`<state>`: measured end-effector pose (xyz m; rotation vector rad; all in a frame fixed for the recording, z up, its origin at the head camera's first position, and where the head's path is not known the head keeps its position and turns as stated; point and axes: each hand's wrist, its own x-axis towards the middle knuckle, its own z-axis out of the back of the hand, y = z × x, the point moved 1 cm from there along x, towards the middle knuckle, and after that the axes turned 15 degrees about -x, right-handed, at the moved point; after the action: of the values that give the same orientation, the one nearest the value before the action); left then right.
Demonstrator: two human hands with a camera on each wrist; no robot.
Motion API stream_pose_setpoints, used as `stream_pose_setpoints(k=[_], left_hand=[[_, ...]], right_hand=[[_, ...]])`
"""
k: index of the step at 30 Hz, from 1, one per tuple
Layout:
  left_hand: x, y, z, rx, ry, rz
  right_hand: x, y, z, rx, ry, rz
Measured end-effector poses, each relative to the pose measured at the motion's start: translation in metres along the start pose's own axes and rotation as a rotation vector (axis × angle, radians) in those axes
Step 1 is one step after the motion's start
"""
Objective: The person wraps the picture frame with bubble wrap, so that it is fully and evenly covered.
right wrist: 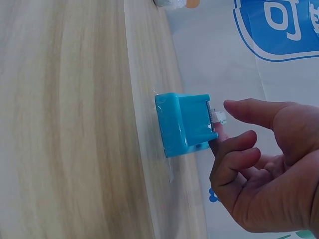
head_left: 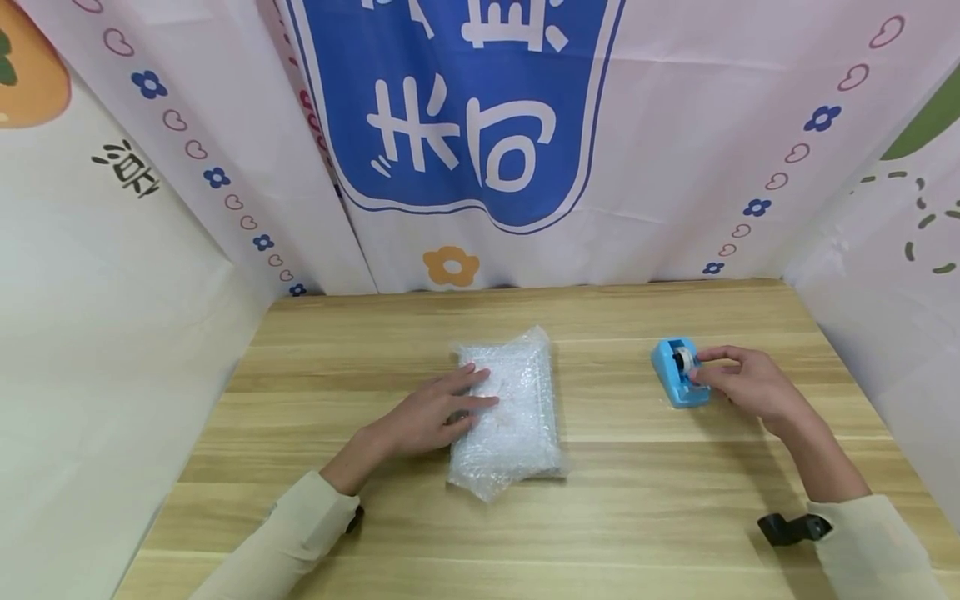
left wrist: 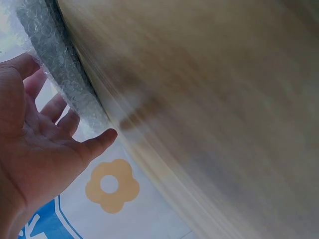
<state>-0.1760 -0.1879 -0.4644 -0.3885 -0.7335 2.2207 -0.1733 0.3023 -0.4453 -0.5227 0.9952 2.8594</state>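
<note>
A flat rectangular package in clear bubble wrap (head_left: 517, 442) lies on the table. My left hand (head_left: 435, 412) rests on its left part with the fingers spread. In the left wrist view the thumb of that hand (left wrist: 42, 129) sticks out by the edge of the bubble wrap. To the right stands a light blue tape dispenser (head_left: 667, 371) with a roll of clear tape (head_left: 684, 360). My right hand (head_left: 753, 383) is at its right side, fingertips close to the tape. In the right wrist view a short tape end (right wrist: 218, 117) sticks out past the cutter, between thumb and bent fingers, with a gap at the thumb.
The wooden table (head_left: 360, 533) carries the package and dispenser. A white printed cloth (head_left: 637, 233) hangs behind it, and more cloth walls stand left and right. A black wrist device (head_left: 791, 529) sits by the right sleeve (head_left: 873, 542).
</note>
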Motion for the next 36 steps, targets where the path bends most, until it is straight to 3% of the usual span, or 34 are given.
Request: stream_pose_setpoints(k=[6,21,29,36], left_hand=[[0.0,0.0,0.0,-0.003,-0.001,0.0],[0.0,-0.004,0.002,-0.008,-0.008,-0.014],[0.0,-0.001,0.001,-0.005,-0.006,-0.014],[0.0,-0.002,0.002,-0.011,-0.005,-0.015]], right_hand=[[0.001,0.002,0.003,0.043,-0.001,-0.01],[-0.005,0.002,0.003,0.031,0.007,0.006],[-0.016,0.0,0.004,0.0,-0.021,0.034],[-0.03,-0.003,0.0,0.027,0.007,0.055]])
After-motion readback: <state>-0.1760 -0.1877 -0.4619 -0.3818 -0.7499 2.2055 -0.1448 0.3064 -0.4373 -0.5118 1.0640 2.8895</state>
